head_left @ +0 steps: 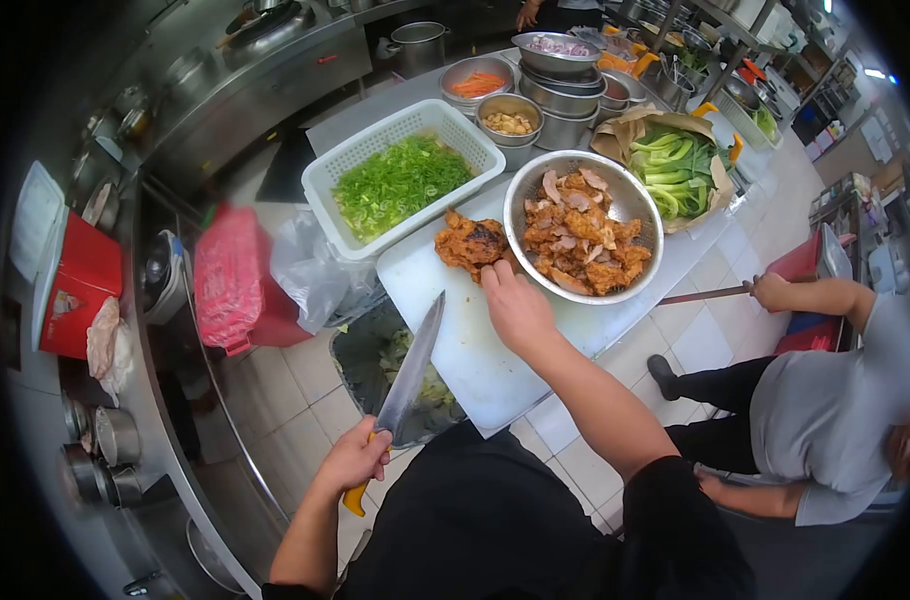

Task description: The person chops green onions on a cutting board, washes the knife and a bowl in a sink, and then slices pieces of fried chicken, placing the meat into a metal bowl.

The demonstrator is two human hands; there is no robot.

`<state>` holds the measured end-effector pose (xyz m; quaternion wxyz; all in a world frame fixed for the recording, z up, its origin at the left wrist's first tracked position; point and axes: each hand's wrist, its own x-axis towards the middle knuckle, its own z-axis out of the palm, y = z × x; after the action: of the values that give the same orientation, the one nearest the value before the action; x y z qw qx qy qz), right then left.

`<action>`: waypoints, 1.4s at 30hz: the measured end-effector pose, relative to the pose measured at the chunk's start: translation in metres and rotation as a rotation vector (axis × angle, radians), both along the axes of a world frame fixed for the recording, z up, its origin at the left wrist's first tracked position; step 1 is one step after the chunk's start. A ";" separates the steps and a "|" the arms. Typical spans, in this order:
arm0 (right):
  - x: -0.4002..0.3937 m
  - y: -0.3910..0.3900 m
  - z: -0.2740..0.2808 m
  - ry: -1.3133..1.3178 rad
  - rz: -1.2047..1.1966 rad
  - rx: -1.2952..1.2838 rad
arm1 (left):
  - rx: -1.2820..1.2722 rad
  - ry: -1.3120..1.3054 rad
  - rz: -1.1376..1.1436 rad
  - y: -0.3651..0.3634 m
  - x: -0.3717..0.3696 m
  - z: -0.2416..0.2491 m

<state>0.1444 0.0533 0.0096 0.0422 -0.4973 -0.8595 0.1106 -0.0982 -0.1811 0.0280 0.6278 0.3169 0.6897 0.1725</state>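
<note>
My left hand (355, 455) is closed around the yellow handle of a large kitchen knife (412, 370). Its long blade points away from me, the tip over the white cutting board (450, 345). A browned, orange-coated piece of cooked chicken (468, 240) lies at the board's far end. At its near right side, the bent fingers of my right hand (520, 308) grip it; the fingertips are partly hidden. Just right of that hand, a round metal strainer bowl (653, 235) holds a heap of cut cooked chicken (585, 235).
A white basket (320, 185) of chopped green onion stands beyond the board. Behind are metal bowls with carrot strips (478, 85) and brown chunks (508, 122). Leafy greens (670, 175) lie in brown paper. A bin of scraps (360, 375) sits below left. Another person (815, 390) stands at right, holding a stick.
</note>
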 end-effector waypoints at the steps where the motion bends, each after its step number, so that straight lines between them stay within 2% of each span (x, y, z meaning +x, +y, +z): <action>1: 0.001 0.003 -0.004 -0.004 0.002 0.009 | 0.003 -0.005 0.004 0.001 0.002 -0.002; 3: 0.003 0.004 -0.010 -0.005 0.009 0.021 | 0.003 -0.009 0.014 -0.002 0.002 -0.004; 6: 0.019 -0.010 0.015 0.262 -0.017 -0.161 | 0.011 0.032 -0.016 -0.006 -0.003 -0.004; 9: 0.030 -0.015 0.037 0.663 -0.246 -0.729 | 0.023 0.029 -0.040 -0.015 -0.015 -0.019; 10: 0.034 -0.010 0.026 0.632 -0.294 -0.769 | 0.052 0.058 -0.064 -0.014 -0.014 -0.018; 12: 0.039 -0.017 -0.014 0.675 -0.337 -0.528 | 0.095 0.121 -0.110 -0.008 -0.011 -0.012; 14: 0.033 -0.054 -0.006 0.614 -0.330 -0.315 | 0.065 0.175 -0.103 -0.017 0.008 -0.002; 16: 0.015 -0.092 0.014 0.505 0.243 0.042 | 0.165 0.257 -0.117 -0.005 0.017 -0.012; 18: 0.007 -0.129 0.006 0.461 0.456 0.204 | 0.307 0.353 -0.167 -0.010 0.015 -0.039; 20: 0.002 -0.128 -0.011 0.484 0.353 0.227 | 0.373 0.410 -0.036 -0.011 -0.001 -0.036; 23: 0.004 -0.137 -0.009 0.763 0.265 -0.015 | 0.389 0.512 0.109 -0.034 -0.035 -0.019; 24: 0.000 -0.137 -0.003 0.821 0.352 -0.165 | 0.349 0.537 0.158 -0.047 -0.047 -0.010; 25: -0.009 -0.137 -0.002 0.762 0.349 -0.452 | 0.314 0.564 0.212 -0.056 -0.053 -0.004; 27: -0.026 -0.153 -0.010 0.600 0.300 -1.025 | 0.302 0.404 0.481 -0.085 -0.052 -0.010; 28: -0.033 -0.163 -0.049 0.561 0.376 -1.035 | 0.297 0.346 0.591 -0.103 -0.053 -0.029; 29: -0.041 -0.170 -0.082 0.454 0.343 -1.082 | 0.310 0.283 0.696 -0.116 -0.056 -0.051; 31: -0.058 -0.184 -0.145 0.305 0.288 -0.972 | 0.202 0.169 0.871 -0.141 -0.058 -0.095; 34: -0.086 -0.197 -0.239 0.287 -0.006 -0.822 | -0.030 0.027 1.012 -0.179 -0.069 -0.166; 37: -0.125 -0.188 -0.344 0.242 -0.154 -0.760 | -0.231 0.006 1.092 -0.227 -0.082 -0.234; 39: -0.156 -0.170 -0.407 0.075 -0.065 -0.804 | -0.293 0.025 1.127 -0.276 -0.083 -0.276; 41: -0.169 -0.157 -0.503 -0.185 0.325 -0.792 | -0.371 -0.263 1.334 -0.356 -0.087 -0.317; 42: -0.174 -0.153 -0.545 -0.304 0.526 -0.773 | -0.518 -0.031 1.180 -0.364 -0.079 -0.320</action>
<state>-0.0292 -0.0997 -0.5349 -0.3005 -0.2531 -0.8485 0.3545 -0.1770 -0.5454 -0.2921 0.4935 -0.2799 0.7582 0.3214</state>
